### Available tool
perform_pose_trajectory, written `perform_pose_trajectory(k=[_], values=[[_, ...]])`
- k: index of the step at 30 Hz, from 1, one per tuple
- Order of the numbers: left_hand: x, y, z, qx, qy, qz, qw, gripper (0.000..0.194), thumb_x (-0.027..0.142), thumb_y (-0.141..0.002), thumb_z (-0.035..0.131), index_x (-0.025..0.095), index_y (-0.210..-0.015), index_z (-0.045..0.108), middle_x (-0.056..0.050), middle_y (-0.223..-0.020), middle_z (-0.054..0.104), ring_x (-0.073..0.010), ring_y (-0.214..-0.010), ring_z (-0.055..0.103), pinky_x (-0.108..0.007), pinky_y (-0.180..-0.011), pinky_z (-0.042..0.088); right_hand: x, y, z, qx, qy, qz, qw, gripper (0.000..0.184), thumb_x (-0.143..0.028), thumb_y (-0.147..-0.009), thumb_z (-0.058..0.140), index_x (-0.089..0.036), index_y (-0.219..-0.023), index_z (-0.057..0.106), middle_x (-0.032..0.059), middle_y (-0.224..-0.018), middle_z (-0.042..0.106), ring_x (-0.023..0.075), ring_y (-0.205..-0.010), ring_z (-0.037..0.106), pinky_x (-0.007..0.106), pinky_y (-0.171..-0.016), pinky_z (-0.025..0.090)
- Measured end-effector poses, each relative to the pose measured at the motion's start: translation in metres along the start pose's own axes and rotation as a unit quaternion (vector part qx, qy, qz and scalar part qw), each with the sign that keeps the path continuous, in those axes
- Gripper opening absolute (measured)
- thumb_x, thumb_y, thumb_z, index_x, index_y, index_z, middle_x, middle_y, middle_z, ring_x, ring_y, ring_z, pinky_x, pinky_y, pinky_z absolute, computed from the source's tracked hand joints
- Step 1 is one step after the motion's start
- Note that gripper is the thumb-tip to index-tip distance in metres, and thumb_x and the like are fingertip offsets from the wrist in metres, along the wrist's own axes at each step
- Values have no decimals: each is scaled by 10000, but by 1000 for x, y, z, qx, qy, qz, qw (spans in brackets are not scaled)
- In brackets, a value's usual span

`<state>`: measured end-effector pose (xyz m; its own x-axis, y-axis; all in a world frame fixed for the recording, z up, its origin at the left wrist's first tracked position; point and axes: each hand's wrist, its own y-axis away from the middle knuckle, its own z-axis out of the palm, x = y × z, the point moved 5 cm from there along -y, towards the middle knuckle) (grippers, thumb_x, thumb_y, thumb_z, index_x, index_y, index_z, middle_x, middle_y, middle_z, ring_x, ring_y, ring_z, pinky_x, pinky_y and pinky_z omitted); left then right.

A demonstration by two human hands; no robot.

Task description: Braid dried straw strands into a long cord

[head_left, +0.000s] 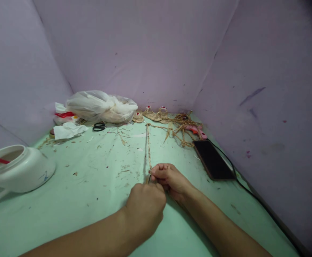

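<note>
A braided straw cord runs straight up the table from my hands, then bends right at its far end toward a tangled heap of the same cord. My right hand pinches the cord's near end between thumb and fingers. Just below and to the left, my left hand is closed on the loose strands coming out of the braid. Its fingertips are turned away, so their exact grip is hidden.
At left stands a white pot holding a red stick. Along the back lie a tissue, black-handled scissors, a white plastic bag and small woven slippers. A phone and black cable lie at right.
</note>
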<state>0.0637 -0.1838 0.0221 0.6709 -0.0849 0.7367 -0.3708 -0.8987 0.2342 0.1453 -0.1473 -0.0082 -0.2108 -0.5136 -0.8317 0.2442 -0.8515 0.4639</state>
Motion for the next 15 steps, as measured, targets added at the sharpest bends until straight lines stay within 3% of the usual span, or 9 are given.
perform_pose_trajectory(k=[3, 5, 8, 10, 12, 15], values=[[5, -9, -32, 93, -64, 15, 994, 195, 290, -694, 491, 145, -586, 564, -75, -571, 546, -196, -585, 521, -309, -584, 353, -2, 0, -1, -22, -8, -4, 1000, 64, -133, -490, 571, -128, -528, 520, -73, -364, 404, 8, -317, 181, 198, -352, 51], [0, -19, -51, 126, 29, -43, 991, 156, 264, -694, 493, 140, -701, 587, -42, -570, 558, -131, -502, 493, -252, -513, 348, -2, 0, -1, -34, -2, -5, 999, 64, -135, -503, 576, -126, -512, 514, -89, -329, 338, 7, -314, 169, 191, -349, 59], [-14, -32, -44, -24, 209, -155, 965, 183, 243, -678, 501, 112, -789, 565, -4, -495, 530, -82, -355, 412, -206, -380, 295, -1, -1, 0, -44, 5, -7, 999, 81, -147, -521, 590, -127, -512, 512, -77, -332, 371, 16, -312, 244, 174, -345, 141], [-18, -36, -34, -111, 275, -161, 941, 152, 241, -664, 511, 97, -689, 551, -14, -489, 530, -76, -335, 412, -197, -343, 290, -2, -1, 1, -48, 11, -26, 998, 94, -158, -527, 605, -128, -533, 516, -43, -390, 465, 45, -365, 385, 174, -383, 247], [-21, -38, -29, -133, 290, -144, 937, 139, 228, -643, 524, 95, -607, 538, -16, -473, 521, -74, -335, 419, -192, -336, 302, -4, -2, 0, -47, 44, -59, 996, 104, -165, -537, 616, -126, -568, 524, -12, -469, 537, 67, -442, 468, 179, -434, 302], [-29, -38, -27, -111, 240, -147, 953, 120, 204, -629, 491, 110, -571, 537, 3, -403, 476, -81, -305, 390, -201, -327, 290, -5, -3, -3, -23, 134, -98, 986, 101, -165, -564, 602, -133, -617, 522, -8, -518, 560, 58, -446, 447, 180, -442, 296]])
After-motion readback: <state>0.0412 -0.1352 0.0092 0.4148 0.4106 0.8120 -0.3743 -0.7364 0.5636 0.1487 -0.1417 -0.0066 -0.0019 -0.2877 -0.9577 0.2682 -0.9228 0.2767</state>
